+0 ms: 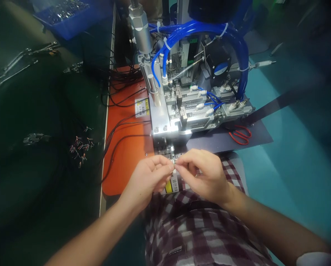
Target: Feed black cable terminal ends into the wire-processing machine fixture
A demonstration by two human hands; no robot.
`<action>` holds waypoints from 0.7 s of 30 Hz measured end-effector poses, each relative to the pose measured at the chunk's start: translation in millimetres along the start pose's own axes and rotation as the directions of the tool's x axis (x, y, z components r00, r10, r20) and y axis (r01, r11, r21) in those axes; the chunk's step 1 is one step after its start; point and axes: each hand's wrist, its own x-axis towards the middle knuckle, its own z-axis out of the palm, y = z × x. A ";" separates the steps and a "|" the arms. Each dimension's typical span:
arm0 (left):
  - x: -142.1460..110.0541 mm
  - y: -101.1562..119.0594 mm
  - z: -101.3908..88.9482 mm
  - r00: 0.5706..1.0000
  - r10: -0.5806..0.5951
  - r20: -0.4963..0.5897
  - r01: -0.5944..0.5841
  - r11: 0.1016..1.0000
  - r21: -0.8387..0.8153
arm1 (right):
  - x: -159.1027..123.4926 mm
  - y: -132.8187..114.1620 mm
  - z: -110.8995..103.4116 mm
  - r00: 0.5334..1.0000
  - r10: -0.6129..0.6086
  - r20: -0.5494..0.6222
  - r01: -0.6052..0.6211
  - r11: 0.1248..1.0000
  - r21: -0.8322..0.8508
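Observation:
In the head view, my left hand (151, 177) and my right hand (202, 171) meet fingertip to fingertip at the front of a metal machine (179, 114). Each is closed in a pinch. A tiny pale part shows between the fingertips, too small and too covered to name. Just beneath them runs a narrow metal track, with a yellow and white label (172, 184) partly hidden by my fingers. An orange base plate (129, 159) lies to the left of my left hand.
Black cables (121, 125) cross the orange plate. Blue air tubes (198, 27) arch over the machine. Red-handled scissors (240, 136) lie at right. Several small loose parts (82, 147) lie on the dark surface at left, below a blue bin (68, 31) of metal pieces.

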 end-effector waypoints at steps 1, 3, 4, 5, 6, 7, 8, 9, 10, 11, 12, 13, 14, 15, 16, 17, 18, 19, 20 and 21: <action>0.1 0.0 -0.1 1.000 -0.002 -0.001 0.002 1.000 0.002 | -0.2 1.2 -0.2 0.999 -0.047 0.010 0.047 0.998 -0.038; 0.0 0.3 -0.1 1.000 -0.008 -0.003 0.008 1.000 0.004 | -2.1 3.4 0.2 0.995 -0.089 0.035 0.091 0.993 -0.079; -0.1 0.4 0.1 1.000 -0.010 -0.003 0.010 1.000 0.004 | -3.5 4.0 0.9 0.996 -0.083 0.040 0.086 0.993 -0.078; -0.4 0.6 0.3 1.000 -0.009 -0.004 0.009 1.000 0.002 | -4.9 4.1 1.8 0.997 -0.061 0.041 0.063 0.996 -0.064; -0.7 0.7 0.5 1.000 -0.008 -0.003 0.008 1.000 0.001 | -6.1 3.6 2.8 0.999 -0.017 0.040 0.019 0.999 -0.034; -1.0 0.6 0.7 1.000 -0.005 -0.004 0.005 1.000 -0.002 | -6.9 2.6 3.9 0.998 0.052 0.045 -0.052 0.999 0.014; -1.3 0.4 0.9 1.000 0.002 -0.004 -0.002 1.000 -0.001 | -7.2 1.2 4.9 0.987 0.147 0.064 -0.152 0.985 0.083; -1.4 0.0 1.1 1.000 0.013 -0.007 -0.013 1.000 0.002 | -6.8 -0.6 5.7 0.961 0.258 0.104 -0.273 0.947 0.171; -1.4 -0.6 1.2 1.000 0.025 -0.011 -0.025 1.000 0.008 | -5.9 -2.5 6.3 0.913 0.373 0.169 -0.406 0.873 0.271; -1.4 -1.2 1.2 0.999 0.040 -0.019 -0.040 0.999 0.018 | -4.3 -4.4 6.5 0.845 0.470 0.254 -0.534 0.762 0.366; -1.3 -1.8 1.3 0.998 0.056 -0.024 -0.055 0.998 0.030 | -2.4 -6.1 6.4 0.771 0.536 0.344 -0.637 0.633 0.440; -1.2 -2.3 1.3 0.997 0.069 -0.030 -0.068 0.997 0.039 | -0.3 -7.5 5.8 0.704 0.570 0.423 -0.708 0.515 0.484; -1.2 -2.5 1.4 0.996 0.079 -0.036 -0.077 0.996 0.046 | 1.7 -8.3 4.8 0.655 0.585 0.478 -0.750 0.426 0.506; -1.3 -2.5 1.5 0.995 0.086 -0.045 -0.083 0.995 0.049 | 3.6 -8.7 3.6 0.621 0.597 0.509 -0.775 0.367 0.515; -1.6 -2.1 1.6 0.994 0.090 -0.056 -0.087 0.995 0.049 | 5.2 -8.7 2.1 0.601 0.609 0.519 -0.787 0.336 0.517; -2.0 -1.6 1.7 0.993 0.093 -0.067 -0.090 0.995 0.049 | 6.3 -8.3 0.5 0.593 0.621 0.513 -0.790 0.324 0.520; -2.4 -0.9 1.8 0.992 0.095 -0.077 -0.092 0.995 0.048 | 7.1 -7.8 -1.0 0.591 0.632 0.501 -0.789 0.324 0.523; -2.8 -0.3 2.0 0.991 0.098 -0.087 -0.094 0.994 0.049 | 7.4 -7.4 -2.3 0.593 0.639 0.490 -0.787 0.328 0.523; -3.0 0.3 2.2 0.991 0.100 -0.090 -0.096 0.994 0.051 | 7.4 -7.0 -3.2 0.597 0.641 0.482 -0.784 0.339 0.521; -3.1 0.6 2.4 0.990 0.102 -0.094 -0.097 0.994 0.053 | 7.2 -7.0 -3.8 0.604 0.638 0.478 -0.781 0.354 0.515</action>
